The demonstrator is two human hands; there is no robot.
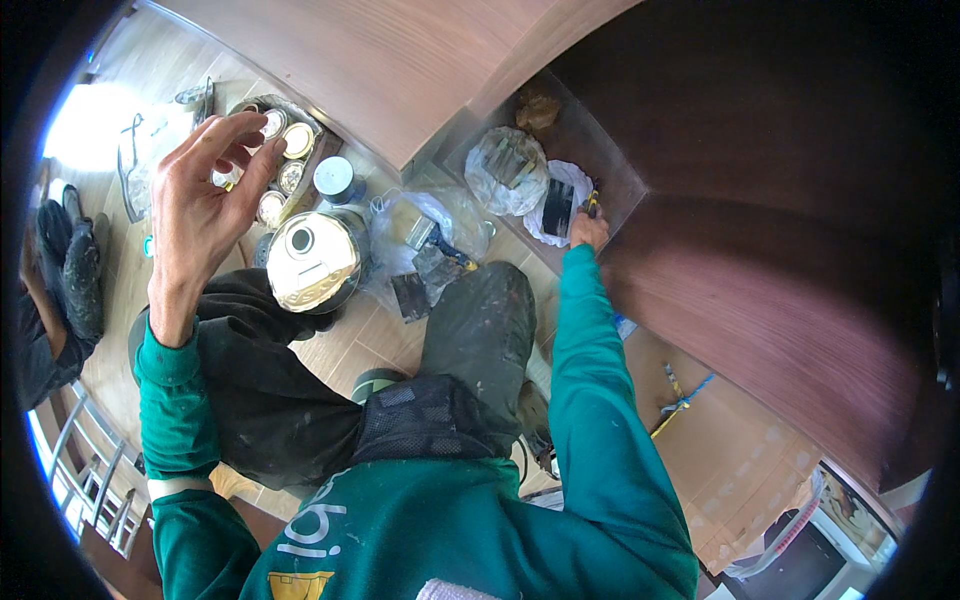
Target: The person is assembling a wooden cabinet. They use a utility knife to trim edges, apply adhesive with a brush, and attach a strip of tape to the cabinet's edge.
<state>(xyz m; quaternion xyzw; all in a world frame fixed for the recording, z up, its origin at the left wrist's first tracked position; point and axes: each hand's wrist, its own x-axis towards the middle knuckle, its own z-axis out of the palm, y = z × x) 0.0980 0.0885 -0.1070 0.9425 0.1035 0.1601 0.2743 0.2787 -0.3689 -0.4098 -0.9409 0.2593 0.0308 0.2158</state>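
Note:
My left hand is raised at the upper left, fingers curved and thumb apart, with nothing visible in it. Beneath it are several small round cans in a box. My right hand is closed at the near end of a tool with a black and yellow handle, which looks like a paintbrush. It reaches over a container lined with white plastic, where a dark rectangular patch shows. Beside it sits another white-lined container with dark greenish streaks. My fingertips are partly hidden.
A large metal can and a lidded tin stand before my knees. A wide brush lies on clear plastic. Wooden panels rise ahead and right. Cardboard lies lower right. Another person is at far left.

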